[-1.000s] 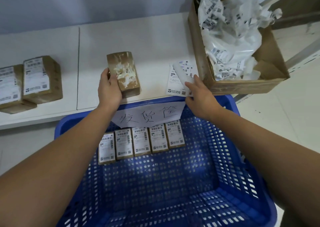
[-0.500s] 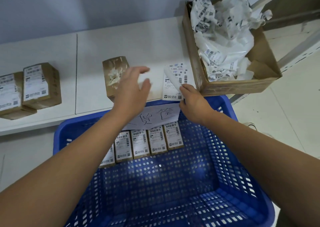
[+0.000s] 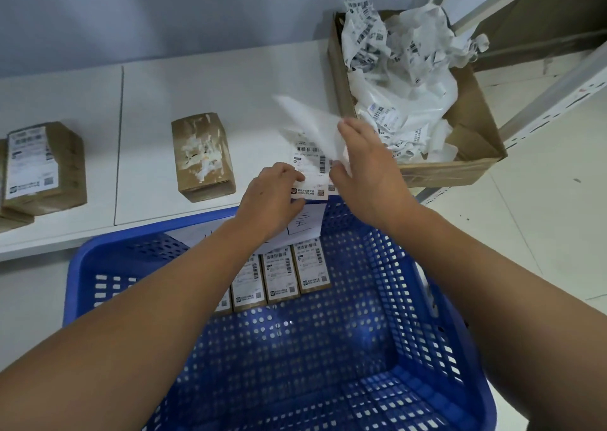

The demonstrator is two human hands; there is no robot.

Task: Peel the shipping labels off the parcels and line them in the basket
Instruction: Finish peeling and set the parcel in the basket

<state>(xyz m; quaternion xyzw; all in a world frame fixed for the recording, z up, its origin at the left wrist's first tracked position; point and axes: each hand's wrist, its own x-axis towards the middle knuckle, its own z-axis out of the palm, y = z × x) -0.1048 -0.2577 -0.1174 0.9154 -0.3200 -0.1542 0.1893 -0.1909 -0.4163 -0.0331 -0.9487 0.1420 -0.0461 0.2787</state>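
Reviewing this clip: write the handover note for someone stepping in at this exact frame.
Left hand pinches the bottom edge of the label lying on the table.
Right hand holds the white backing sheet, lifted off that label.
Bare parcel, its top scuffed with paper residue, sits left of the hands.
Labelled parcels wait at far left.
Basket holds a row of labelled parcels at its far wall.
Box at right holds paper scraps.
Left to do: finish with this label, the bare parcel and the far-left parcels.
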